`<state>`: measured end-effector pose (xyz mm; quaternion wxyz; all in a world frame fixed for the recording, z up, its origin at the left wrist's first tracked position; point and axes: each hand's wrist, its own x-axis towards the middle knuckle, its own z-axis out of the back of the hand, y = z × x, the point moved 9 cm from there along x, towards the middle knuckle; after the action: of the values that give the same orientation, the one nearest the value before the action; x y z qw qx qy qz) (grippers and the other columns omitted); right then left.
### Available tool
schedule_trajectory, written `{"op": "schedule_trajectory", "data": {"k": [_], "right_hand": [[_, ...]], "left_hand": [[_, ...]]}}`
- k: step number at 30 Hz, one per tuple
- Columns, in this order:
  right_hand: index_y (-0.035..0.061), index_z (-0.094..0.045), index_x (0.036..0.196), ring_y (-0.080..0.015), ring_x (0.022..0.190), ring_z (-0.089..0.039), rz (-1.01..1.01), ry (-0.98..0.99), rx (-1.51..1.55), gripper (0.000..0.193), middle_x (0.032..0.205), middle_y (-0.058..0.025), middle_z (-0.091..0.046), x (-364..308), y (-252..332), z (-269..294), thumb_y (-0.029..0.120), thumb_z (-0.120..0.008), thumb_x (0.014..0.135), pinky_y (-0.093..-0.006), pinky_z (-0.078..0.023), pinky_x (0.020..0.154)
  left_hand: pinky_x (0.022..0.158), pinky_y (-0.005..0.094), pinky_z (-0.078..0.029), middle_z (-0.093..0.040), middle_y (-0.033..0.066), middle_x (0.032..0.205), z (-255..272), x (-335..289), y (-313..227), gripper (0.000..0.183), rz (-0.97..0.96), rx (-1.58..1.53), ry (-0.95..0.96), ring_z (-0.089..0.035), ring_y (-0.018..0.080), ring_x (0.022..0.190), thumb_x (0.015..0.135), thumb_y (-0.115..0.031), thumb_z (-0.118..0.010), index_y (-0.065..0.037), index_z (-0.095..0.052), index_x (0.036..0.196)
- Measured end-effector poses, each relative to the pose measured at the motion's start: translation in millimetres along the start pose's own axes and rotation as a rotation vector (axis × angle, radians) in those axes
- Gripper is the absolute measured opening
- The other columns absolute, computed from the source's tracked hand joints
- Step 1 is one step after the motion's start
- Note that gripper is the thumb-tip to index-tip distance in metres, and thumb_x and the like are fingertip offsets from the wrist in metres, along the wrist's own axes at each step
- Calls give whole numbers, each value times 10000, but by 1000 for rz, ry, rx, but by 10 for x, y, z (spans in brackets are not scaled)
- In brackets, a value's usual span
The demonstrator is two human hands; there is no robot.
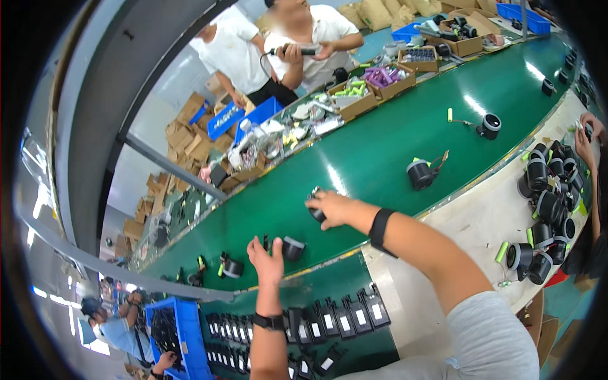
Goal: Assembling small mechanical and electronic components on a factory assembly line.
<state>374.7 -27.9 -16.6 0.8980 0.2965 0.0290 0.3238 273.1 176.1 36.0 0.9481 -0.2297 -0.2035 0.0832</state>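
Observation:
My right hand (pixel 333 209) is stretched out over the green conveyor belt (pixel 373 152), its fingers wrapped round a black cylindrical unit (pixel 318 215) mostly hidden under them. To its left, my left hand (pixel 266 261) is raised at the belt's near edge with thumb and fingers apart. Just right of it a black cylindrical unit (pixel 293 248) lies on the belt, and the two may touch. Left of that hand sits another black unit (pixel 232 267) with a green cell. Farther right on the belt are a unit with loose wires (pixel 419 175) and a grey-rimmed unit (pixel 489 126).
Rows of flat black parts with white labels (pixel 342 320) lie before me. A pale worktop (pixel 462 218) at right holds piled black units (pixel 548 209), with another person's hands beyond. A blue crate (pixel 183 335) stands lower left. Across the belt, boxes of parts (pixel 387 77) and two people.

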Motion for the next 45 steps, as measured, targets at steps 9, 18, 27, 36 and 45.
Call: {"op": "schedule_trajectory", "data": {"k": [9, 18, 27, 36, 45], "right_hand": [[87, -497, 1237, -242, 1108, -540, 196, 23, 1039, 638, 1176, -116, -555, -517, 707, 457, 159, -827, 695, -370, -452, 945], [45, -473, 1251, -171, 1184, -484, 185, -74, 1136, 683, 1235, -63, -520, -1923, 516, 1063, -2, -814, 662, -336, -392, 1021], [105, -510, 1173, -290, 1250, -466, 41, -197, -136, 586, 1267, -167, -501, -2235, 763, 727, 168, -769, 651, -531, -260, 1100], [76, -593, 768, -303, 702, -614, 134, -187, 167, 82, 700, -92, -608, -2129, 723, 317, 86, -663, 729, -407, -476, 650], [57, -605, 755, -319, 696, -617, 153, 46, 262, 99, 659, -97, -616, -2104, 720, 114, 56, -680, 690, -428, -470, 645]], "left_hand": [[1026, 405, -376, -366, 238, 1416, -389, -348, -768, 952, -203, -510, 223, -440, 302, 1263, 691, -204, -821, 17, -255, 1424], [631, 235, -462, -618, 40, 856, -590, -991, -1360, 121, -128, -718, 865, -610, 104, 733, 896, -17, -592, 34, -600, 1006], [667, 226, -512, -643, 59, 899, -422, -1461, -1466, 332, 38, -632, 831, -641, 106, 754, 843, -4, -680, 53, -547, 1142], [603, 195, -502, -664, 41, 789, -359, -1782, -1153, 177, 223, -657, 735, -619, 68, 692, 798, -9, -733, 4, -635, 945], [559, 192, -488, -661, 43, 732, -542, -2105, -1135, 131, 220, -572, 775, -605, 53, 646, 786, -32, -754, 16, -646, 840]]}}
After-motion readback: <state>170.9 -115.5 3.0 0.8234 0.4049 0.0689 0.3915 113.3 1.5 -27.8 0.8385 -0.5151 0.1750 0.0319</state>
